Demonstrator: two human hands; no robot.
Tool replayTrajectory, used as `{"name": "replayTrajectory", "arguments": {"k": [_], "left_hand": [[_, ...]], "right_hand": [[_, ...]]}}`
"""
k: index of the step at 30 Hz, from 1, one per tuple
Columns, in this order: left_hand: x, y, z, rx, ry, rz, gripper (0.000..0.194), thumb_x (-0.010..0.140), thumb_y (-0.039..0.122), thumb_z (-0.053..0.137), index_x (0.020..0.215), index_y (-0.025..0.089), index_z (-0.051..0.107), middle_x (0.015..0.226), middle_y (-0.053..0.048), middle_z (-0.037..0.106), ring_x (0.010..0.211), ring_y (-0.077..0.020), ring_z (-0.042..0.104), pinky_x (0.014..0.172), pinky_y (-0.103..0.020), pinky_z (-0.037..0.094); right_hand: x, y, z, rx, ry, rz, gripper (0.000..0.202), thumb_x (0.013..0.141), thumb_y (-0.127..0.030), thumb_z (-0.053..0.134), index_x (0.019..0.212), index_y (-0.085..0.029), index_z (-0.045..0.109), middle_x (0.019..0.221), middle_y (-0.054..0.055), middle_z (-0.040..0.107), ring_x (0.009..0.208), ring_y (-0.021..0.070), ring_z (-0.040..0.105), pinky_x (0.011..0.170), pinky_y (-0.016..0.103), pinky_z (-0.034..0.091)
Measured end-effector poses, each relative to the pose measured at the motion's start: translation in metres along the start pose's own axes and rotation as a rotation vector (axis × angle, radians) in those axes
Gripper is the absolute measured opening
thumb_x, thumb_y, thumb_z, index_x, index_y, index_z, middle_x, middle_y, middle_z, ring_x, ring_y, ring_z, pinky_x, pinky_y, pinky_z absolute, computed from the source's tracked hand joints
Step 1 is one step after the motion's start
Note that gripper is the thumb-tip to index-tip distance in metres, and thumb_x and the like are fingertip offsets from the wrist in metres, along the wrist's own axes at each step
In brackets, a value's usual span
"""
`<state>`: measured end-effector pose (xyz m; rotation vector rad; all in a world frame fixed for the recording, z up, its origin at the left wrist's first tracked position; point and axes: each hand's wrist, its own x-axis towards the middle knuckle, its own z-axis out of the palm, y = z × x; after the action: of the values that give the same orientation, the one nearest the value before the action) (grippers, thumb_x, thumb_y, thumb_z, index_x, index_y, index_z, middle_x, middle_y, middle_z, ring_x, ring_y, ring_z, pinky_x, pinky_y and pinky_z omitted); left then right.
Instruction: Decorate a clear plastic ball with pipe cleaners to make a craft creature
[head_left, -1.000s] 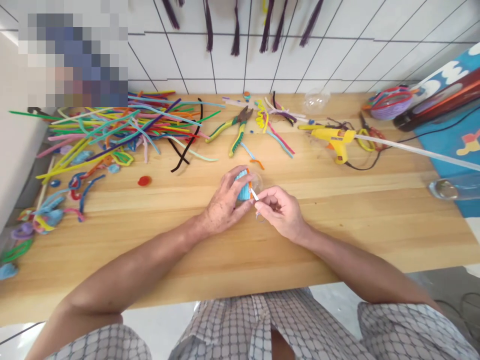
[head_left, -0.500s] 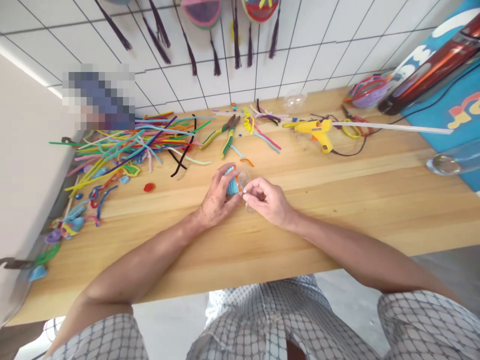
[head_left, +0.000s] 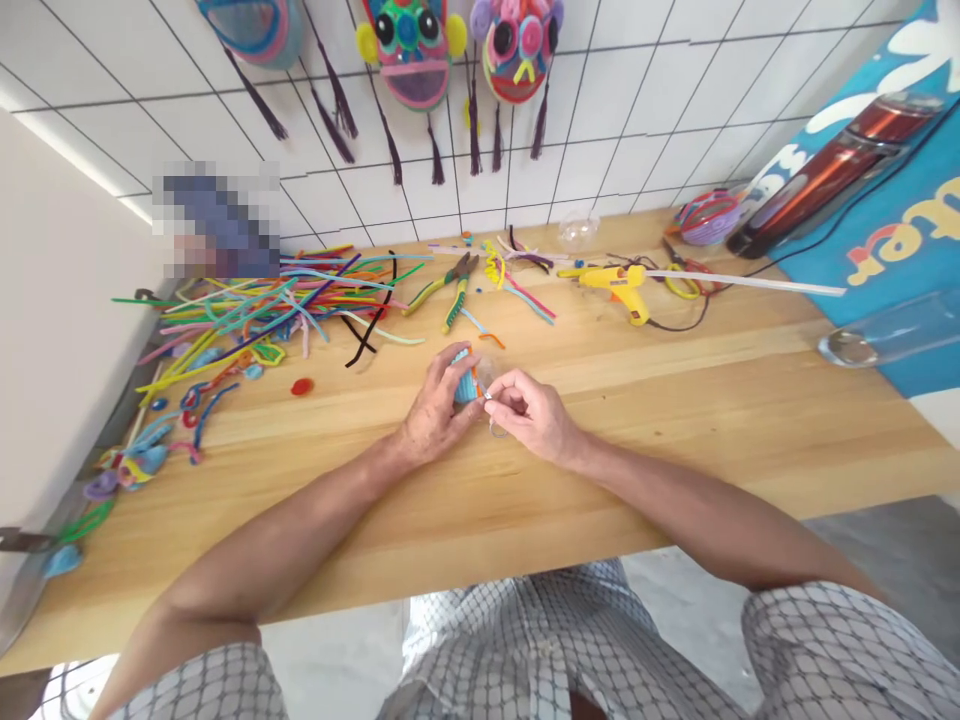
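My left hand (head_left: pixel 439 405) is closed round a clear rounded craft piece (head_left: pixel 466 387) partly covered in light-blue pipe cleaner, with an orange strip along its edge. Its fingers hide much of it. Against the right side of that edge, my right hand (head_left: pixel 529 410) pinches a thin silvery tool (head_left: pixel 485 394). A small loop shows under the right fingers; I cannot make out the tool's kind. Just beyond the hands lies a short orange pipe cleaner (head_left: pixel 492 341).
Pliers (head_left: pixel 454 290), a yellow glue gun (head_left: pixel 622 288) and scissors (head_left: pixel 686 280) lie toward the back. Left of them spreads a heap of pipe cleaners (head_left: pixel 300 300), near a red disc (head_left: pixel 301 387). Decorated masks (head_left: pixel 412 50) hang on the wall. A clear bottle (head_left: pixel 885 335) lies at right.
The head view has tilted up, so more of the hanging masks shows. Both hands keep their hold on the blue piece and the silvery tool, with hardly any movement.
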<state>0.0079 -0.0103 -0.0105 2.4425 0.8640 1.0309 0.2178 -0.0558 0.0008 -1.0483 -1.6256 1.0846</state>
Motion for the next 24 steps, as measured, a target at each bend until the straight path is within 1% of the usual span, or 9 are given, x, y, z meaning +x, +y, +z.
{"name": "replayTrajectory", "arguments": {"k": [4,9,15,19,24], "left_hand": [[0.0000,-0.0009,0.0012,0.001,0.005,0.003,0.059,0.107,0.036,0.060,0.160,0.024,0.037,0.160,-0.023,0.043,0.152,-0.0346,0.046,0.121,-0.058,0.046],[0.0006,-0.0028,0.0028,-0.029,-0.007,-0.013,0.057,0.107,0.037,0.059,0.158,0.023,0.040,0.161,-0.023,0.043,0.153,-0.0352,0.045,0.123,-0.058,0.045],[0.0019,-0.0029,0.0082,-0.054,0.012,-0.021,0.056,0.106,0.038,0.060,0.157,0.022,0.043,0.161,-0.023,0.044,0.153,-0.0362,0.045,0.123,-0.059,0.045],[0.0031,-0.0011,0.0096,-0.055,0.023,-0.028,0.055,0.105,0.038,0.060,0.156,0.022,0.046,0.161,-0.022,0.046,0.151,-0.0357,0.048,0.123,-0.058,0.046],[0.0024,0.0006,0.0077,-0.077,0.030,-0.022,0.055,0.105,0.036,0.061,0.157,0.023,0.047,0.160,-0.022,0.046,0.152,-0.0361,0.047,0.124,-0.058,0.045]], "right_hand": [[-0.0008,0.0019,0.0004,0.000,0.011,0.004,0.017,0.098,-0.038,0.066,0.103,-0.024,0.057,0.063,-0.007,0.063,0.054,0.0123,0.060,0.056,0.024,0.048],[-0.0011,0.0034,-0.0008,0.011,0.014,0.028,0.023,0.098,-0.043,0.067,0.103,-0.024,0.056,0.066,-0.005,0.066,0.055,0.0123,0.061,0.056,0.024,0.049],[-0.0021,0.0018,-0.0035,-0.003,0.023,0.041,0.024,0.098,-0.044,0.068,0.104,-0.024,0.057,0.066,-0.006,0.064,0.047,0.0094,0.052,0.048,0.022,0.042],[-0.0029,0.0019,-0.0037,-0.003,0.026,0.073,0.027,0.096,-0.047,0.070,0.104,-0.024,0.058,0.068,-0.005,0.067,0.045,0.0092,0.050,0.045,0.022,0.041],[-0.0038,0.0030,-0.0030,-0.007,0.032,0.119,0.030,0.096,-0.051,0.070,0.103,-0.024,0.059,0.069,-0.004,0.069,0.044,0.0093,0.048,0.043,0.022,0.039]]}}
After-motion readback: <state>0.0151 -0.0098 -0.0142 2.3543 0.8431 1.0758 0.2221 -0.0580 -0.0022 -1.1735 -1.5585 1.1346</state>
